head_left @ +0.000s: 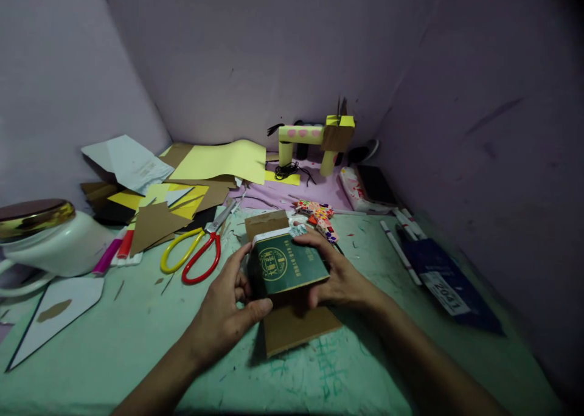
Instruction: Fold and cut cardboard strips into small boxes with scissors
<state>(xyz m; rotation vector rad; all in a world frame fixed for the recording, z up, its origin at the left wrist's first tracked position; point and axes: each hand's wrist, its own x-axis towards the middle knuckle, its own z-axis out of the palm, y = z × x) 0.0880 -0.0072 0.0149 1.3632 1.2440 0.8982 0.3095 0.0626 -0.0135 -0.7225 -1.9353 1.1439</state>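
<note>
On the green cloth (150, 343), scissors (213, 226) lie near the left hand (230, 306), which clasps the left side of a green box (285, 264) over brown cardboard (296, 334); the right hand (335, 276) grips the box's right side.

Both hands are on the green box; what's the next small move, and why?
I'd probably settle the green box flat on the brown cardboard: the left hand and right hand hold it from opposite sides, it looks tilted, and the cardboard shows beyond its near edge.
</note>
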